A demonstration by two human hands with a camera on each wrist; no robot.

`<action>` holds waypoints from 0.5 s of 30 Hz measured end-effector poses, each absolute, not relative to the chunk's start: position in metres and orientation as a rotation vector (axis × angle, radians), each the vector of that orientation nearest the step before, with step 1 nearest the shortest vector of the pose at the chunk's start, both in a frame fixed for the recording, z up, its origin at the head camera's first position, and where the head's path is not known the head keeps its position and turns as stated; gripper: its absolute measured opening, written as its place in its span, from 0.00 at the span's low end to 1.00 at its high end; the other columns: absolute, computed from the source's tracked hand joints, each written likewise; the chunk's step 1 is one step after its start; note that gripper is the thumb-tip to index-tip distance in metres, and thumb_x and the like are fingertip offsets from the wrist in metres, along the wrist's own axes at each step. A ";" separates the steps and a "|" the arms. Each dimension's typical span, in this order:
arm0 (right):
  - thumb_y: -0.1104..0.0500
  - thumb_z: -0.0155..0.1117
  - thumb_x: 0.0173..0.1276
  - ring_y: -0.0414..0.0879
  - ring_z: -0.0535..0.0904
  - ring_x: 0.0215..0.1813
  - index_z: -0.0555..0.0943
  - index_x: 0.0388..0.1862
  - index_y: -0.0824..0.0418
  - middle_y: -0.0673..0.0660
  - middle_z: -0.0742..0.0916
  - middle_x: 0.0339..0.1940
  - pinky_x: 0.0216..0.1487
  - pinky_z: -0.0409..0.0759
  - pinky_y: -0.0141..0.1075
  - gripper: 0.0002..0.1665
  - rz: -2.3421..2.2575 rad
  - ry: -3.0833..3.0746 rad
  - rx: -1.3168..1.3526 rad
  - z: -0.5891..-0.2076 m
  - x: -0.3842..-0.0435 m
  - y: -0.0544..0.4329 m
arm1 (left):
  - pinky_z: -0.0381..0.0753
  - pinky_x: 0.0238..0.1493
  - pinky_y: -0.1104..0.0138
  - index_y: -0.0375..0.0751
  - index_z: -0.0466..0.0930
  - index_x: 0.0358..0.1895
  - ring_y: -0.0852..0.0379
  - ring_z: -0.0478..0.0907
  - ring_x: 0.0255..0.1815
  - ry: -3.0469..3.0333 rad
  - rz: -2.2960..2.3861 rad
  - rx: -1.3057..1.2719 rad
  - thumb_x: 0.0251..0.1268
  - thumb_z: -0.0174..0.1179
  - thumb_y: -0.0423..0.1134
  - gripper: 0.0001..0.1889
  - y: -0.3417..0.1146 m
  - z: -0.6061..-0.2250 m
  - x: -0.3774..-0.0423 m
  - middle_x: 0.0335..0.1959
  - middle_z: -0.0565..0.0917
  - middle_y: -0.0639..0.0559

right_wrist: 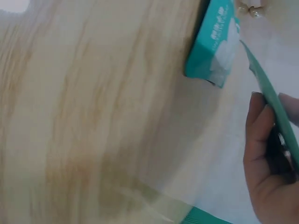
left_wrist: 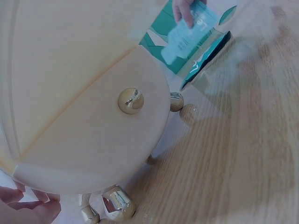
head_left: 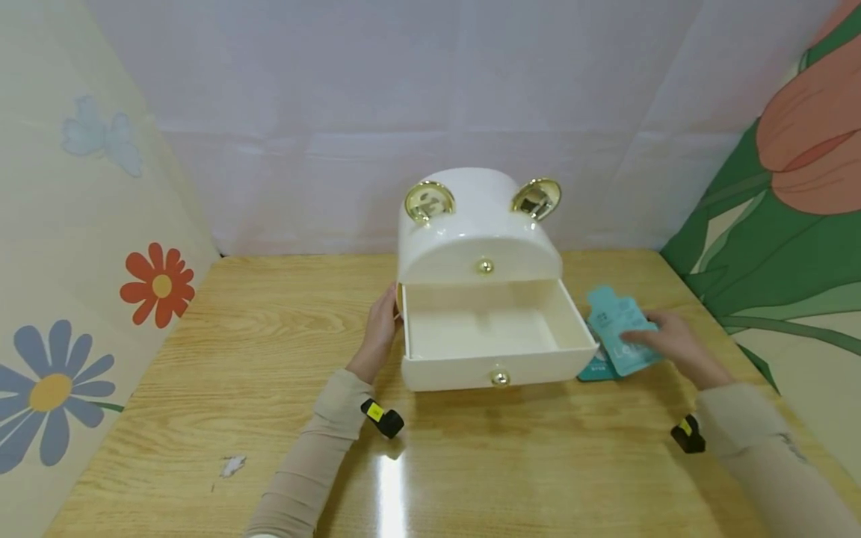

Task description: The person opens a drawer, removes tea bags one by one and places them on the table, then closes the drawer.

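Note:
A white storage box (head_left: 477, 258) with gold ear-shaped trims stands on the table, its lower drawer (head_left: 447, 373) pulled out and bare inside. My left hand (head_left: 382, 329) rests against the box's left side; in the left wrist view its bent fingers (left_wrist: 35, 207) touch near the lower edge. To the right of the drawer, my right hand (head_left: 676, 347) pinches a flat light-teal packet (head_left: 622, 332) with white lettering between thumb and fingers, held above the table. A darker teal packet (head_left: 597, 368) is partly hidden behind it, and shows on the table in the right wrist view (right_wrist: 214, 44).
The wooden table (head_left: 269, 329) meets a white cloth backdrop (head_left: 303, 149). Flower-printed panels stand at the left (head_left: 101, 224) and right (head_left: 807, 246). Gold knobs (head_left: 499, 376) stick out from the drawer fronts, and gold feet (left_wrist: 175, 100) hold the box up.

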State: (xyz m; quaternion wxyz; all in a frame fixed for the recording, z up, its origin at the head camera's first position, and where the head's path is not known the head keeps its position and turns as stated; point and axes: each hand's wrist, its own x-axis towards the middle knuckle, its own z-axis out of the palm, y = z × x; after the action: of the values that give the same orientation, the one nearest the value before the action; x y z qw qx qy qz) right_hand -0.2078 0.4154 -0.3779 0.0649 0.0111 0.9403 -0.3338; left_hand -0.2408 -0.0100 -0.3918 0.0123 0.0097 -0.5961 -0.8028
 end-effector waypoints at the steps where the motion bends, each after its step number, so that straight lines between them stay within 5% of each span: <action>1: 0.51 0.59 0.64 0.69 0.66 0.52 0.60 0.58 0.83 0.80 0.67 0.56 0.45 0.71 0.54 0.39 -1.025 2.814 0.054 -0.380 -0.209 0.415 | 0.74 0.46 0.66 0.27 0.70 0.54 0.60 0.75 0.40 -1.858 -2.503 0.026 0.73 0.38 0.45 0.23 -0.010 -0.392 -0.241 0.42 0.78 0.44; 15: 0.49 0.58 0.63 0.72 0.62 0.55 0.60 0.58 0.83 0.81 0.65 0.57 0.51 0.65 0.58 0.41 -1.031 2.749 0.192 -0.392 -0.214 0.416 | 0.75 0.42 0.69 0.28 0.71 0.54 0.61 0.75 0.38 -1.864 -2.511 0.011 0.73 0.39 0.46 0.23 -0.011 -0.391 -0.240 0.41 0.78 0.47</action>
State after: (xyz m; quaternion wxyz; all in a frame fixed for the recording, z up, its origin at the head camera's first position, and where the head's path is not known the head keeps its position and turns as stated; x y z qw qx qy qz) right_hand -0.2141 0.4165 -0.3922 0.0995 0.0649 0.9297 -0.3485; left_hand -0.2400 -0.0111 -0.3906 0.0074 0.0034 -0.5960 -0.8029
